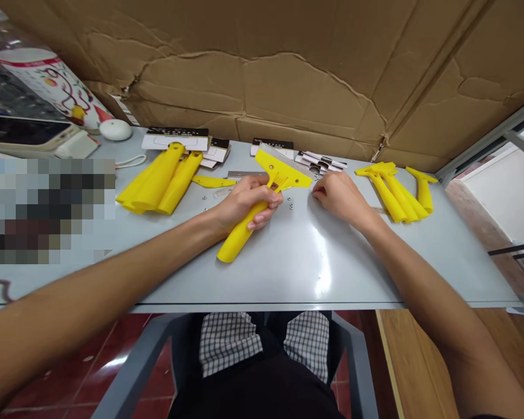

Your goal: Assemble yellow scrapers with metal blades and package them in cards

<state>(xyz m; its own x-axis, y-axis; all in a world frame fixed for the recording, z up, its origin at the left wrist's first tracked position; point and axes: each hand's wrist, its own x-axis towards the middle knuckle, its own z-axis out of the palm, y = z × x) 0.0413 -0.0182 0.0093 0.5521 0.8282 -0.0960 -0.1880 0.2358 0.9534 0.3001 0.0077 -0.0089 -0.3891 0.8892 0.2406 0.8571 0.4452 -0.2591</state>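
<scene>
My left hand [247, 201] grips the handle of a yellow plastic scraper [262, 201], its wide head with a metal blade edge pointing up and away from me. My right hand [338, 195] rests on the grey table [297, 262] just right of the scraper head, fingers curled down near small screws [290, 205]; whether it holds one I cannot tell. A loose metal blade [241, 174] lies behind my left hand.
A pile of yellow scraper handles [161, 180] lies at the left, more yellow scraper parts [397, 189] at the right. Blade packets [318, 160] and white cards [177, 139] sit along the back by a cardboard wall [288, 75]. A phone [30, 134] lies far left.
</scene>
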